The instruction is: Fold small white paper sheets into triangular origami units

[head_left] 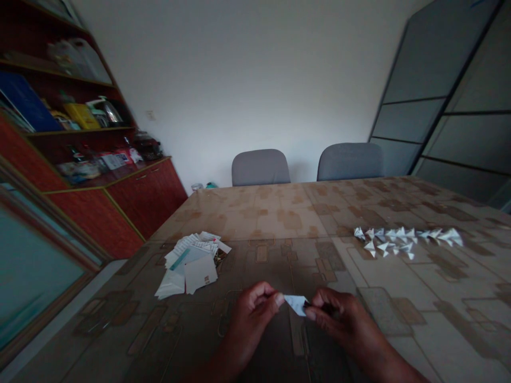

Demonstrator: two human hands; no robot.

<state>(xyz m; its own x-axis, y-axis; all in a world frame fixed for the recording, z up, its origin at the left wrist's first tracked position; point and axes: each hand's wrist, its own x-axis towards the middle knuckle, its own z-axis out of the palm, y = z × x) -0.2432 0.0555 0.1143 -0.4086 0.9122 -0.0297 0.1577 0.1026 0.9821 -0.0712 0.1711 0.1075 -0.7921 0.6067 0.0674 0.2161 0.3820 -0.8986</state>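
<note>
A small folded piece of white paper (296, 305) is held just above the near part of the table, between my two hands. My left hand (259, 308) pinches its left corner with thumb and forefinger. At the other end, my right hand (337, 311) grips the right edge between thumb and bent fingers. To the left lies a loose pile of paper sheets (199, 272), some of them printed. Over on the right, several small folded paper pieces (403, 234) stand in uneven rows, apart from both hands.
The table (271, 213) has a patterned brown cover. Behind its far edge stand two grey chairs (261, 166). A wooden shelf cabinet (139, 194) with bottles and a kettle (112, 113) is at left, and a sliding-door wardrobe (423, 80) at right.
</note>
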